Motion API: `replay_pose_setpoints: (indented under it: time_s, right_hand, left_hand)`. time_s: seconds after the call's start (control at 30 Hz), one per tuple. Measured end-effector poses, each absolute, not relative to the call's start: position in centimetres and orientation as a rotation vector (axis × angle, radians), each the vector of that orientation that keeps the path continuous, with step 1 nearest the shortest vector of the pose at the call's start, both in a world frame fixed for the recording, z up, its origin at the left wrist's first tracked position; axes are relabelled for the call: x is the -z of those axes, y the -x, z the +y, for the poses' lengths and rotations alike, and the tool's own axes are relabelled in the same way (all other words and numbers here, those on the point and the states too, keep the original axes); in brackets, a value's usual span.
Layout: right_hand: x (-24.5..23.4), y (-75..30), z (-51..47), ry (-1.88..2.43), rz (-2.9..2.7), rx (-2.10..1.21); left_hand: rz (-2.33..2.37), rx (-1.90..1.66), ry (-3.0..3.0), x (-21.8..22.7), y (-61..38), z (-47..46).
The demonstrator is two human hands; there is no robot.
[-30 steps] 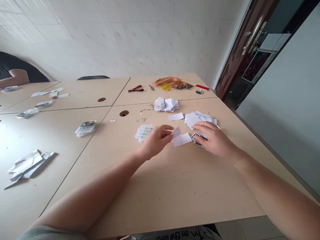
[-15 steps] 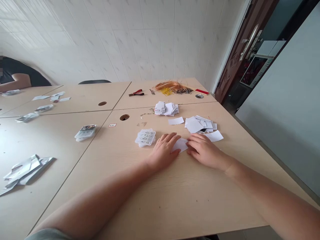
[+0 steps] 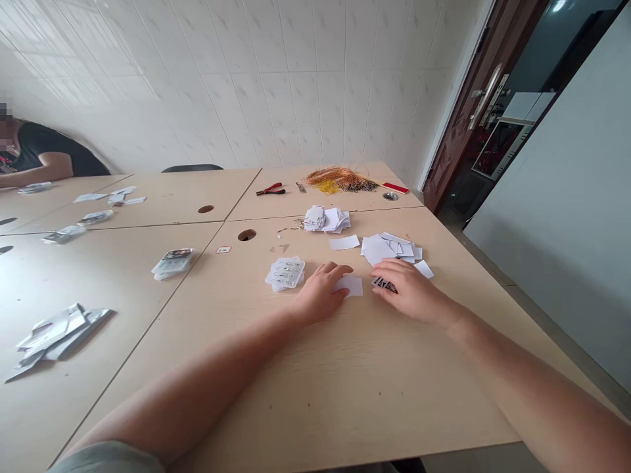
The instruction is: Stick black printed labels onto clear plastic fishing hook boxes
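Note:
My left hand (image 3: pixel 323 292) lies flat on the wooden table (image 3: pixel 345 381), fingers stretched over the edge of a small white card (image 3: pixel 351 286). My right hand (image 3: pixel 409 289) rests just right of it, fingers spread over a dark printed card (image 3: pixel 383 284). A loose pile of white cards (image 3: pixel 389 247) lies just beyond my right hand. A small stack of clear packets (image 3: pixel 286 272) sits left of my left hand.
Further back are another white card stack (image 3: pixel 325 218), a single card (image 3: pixel 344 242), red-handled pliers (image 3: pixel 269 190) and a bundle of orange wire (image 3: pixel 340 177). Packets (image 3: pixel 172 261) and foil bags (image 3: pixel 54 332) lie on the left tables. A person (image 3: pixel 29 154) sits far left.
My left hand came down from holding a white card and now presses it flat on the table. My right hand slid left, then back right onto the dark card.

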State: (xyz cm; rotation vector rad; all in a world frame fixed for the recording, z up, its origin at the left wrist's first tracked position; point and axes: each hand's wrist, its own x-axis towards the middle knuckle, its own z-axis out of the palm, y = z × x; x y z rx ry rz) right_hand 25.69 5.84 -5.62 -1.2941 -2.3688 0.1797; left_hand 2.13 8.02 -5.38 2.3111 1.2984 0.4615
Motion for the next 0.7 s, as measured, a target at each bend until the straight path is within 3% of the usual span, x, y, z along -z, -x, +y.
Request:
replay_pose_setpoints:
  time_s: [0.37, 0.7]
  right_hand:
    - [6.6, -29.8, 8.7, 1.513, -2.076, -0.043]
    - [7.5, -30.4, 9.7, 1.662, -2.056, -0.058]
  left_hand:
    - [1.596, -0.632, -2.330, 2.7, -3.9, 14.9]
    - [1.255, -0.263, -2.468, 3.1, -10.1, 12.6]
